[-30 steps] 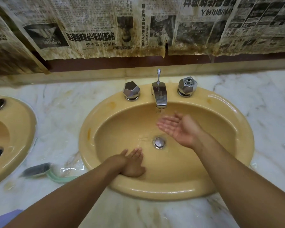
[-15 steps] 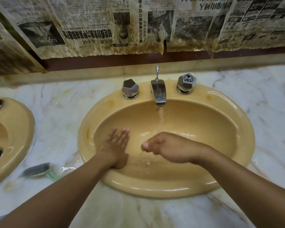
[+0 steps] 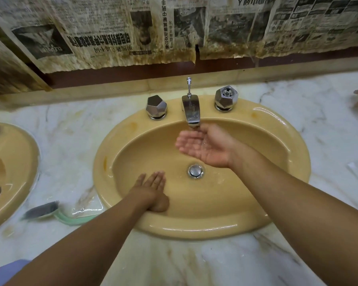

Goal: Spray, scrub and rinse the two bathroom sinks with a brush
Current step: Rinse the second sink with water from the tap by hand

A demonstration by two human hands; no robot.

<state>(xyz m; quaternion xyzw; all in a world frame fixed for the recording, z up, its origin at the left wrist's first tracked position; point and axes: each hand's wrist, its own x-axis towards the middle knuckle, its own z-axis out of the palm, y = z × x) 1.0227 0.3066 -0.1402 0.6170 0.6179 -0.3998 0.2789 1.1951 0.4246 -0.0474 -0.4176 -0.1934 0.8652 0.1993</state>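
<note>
Right hand (image 3: pixel 207 146) cupping open under running tap (image 3: pixel 191 111), left hand (image 3: pixel 152 189) flat, rubbing sink (image 3: pixel 293 162) wall, rinsing; splashing likely coming next

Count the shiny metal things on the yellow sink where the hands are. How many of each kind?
Knobs: 2
Spout: 1
Pull rod: 1
Drain stopper: 1
Total: 5

Head-worn view, looking steeply down, close over yellow sink (image 3: pixel 256 221), facing wall
</note>
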